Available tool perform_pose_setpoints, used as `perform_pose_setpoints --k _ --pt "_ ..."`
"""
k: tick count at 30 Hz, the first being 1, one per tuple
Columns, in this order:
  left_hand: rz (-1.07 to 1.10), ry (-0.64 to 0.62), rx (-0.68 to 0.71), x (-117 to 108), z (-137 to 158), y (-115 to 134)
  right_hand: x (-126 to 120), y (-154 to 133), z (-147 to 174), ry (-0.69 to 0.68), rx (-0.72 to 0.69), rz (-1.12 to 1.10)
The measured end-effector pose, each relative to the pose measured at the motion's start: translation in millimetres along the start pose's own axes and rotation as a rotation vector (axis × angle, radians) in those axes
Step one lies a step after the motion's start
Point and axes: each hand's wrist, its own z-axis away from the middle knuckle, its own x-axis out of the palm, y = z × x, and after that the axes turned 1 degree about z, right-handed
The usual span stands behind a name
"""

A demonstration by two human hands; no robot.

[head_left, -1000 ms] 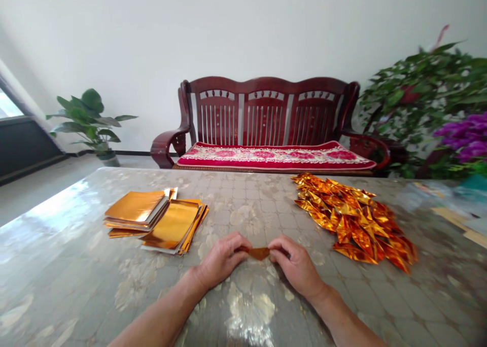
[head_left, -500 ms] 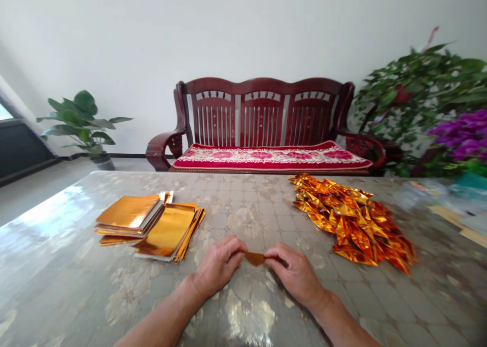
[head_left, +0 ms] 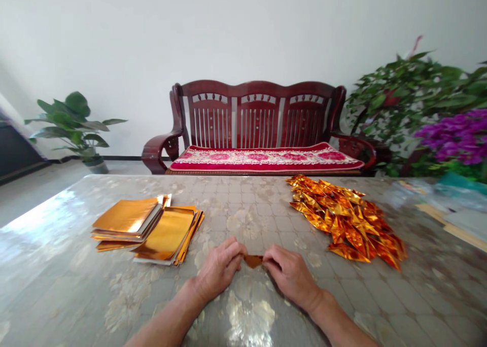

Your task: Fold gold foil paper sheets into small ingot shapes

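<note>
A small folded piece of gold foil paper point(head_left: 253, 261) is stretched between my hands, just above the table's near middle. My left hand point(head_left: 223, 263) pinches its left end, and my right hand point(head_left: 287, 271) pinches the right end; the fingertips cover both ends. To the left lie two overlapping stacks of square gold foil sheets point(head_left: 165, 235), some showing pale undersides. On the right is a heap of folded, pointed gold foil pieces point(head_left: 348, 220).
The table point(head_left: 243, 220) has a glossy patterned cover. Clear plastic bags and flat pale pieces point(head_left: 452, 222) lie at its right edge. Behind the table stands a dark red wooden bench point(head_left: 256, 118). Potted plants point(head_left: 78, 126) and purple flowers point(head_left: 456, 136) flank it.
Both hands keep their pinch on the foil paper, and the right hand has come slightly closer to the left. The whole view has shifted a little.
</note>
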Motion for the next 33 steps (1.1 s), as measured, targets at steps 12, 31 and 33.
perform_pose_setpoints --k 12,31,33 --pt "-0.199 0.078 0.043 -1 4 1 -6 -3 -16 -0.19 0.152 -0.187" --pt "-0.519 0.089 0.258 3 5 4 -2 17 -12 -0.031 -0.131 -0.101" --pt "-0.596 0.035 0.302 1 4 8 -3 18 -11 -0.006 -0.15 -0.077"
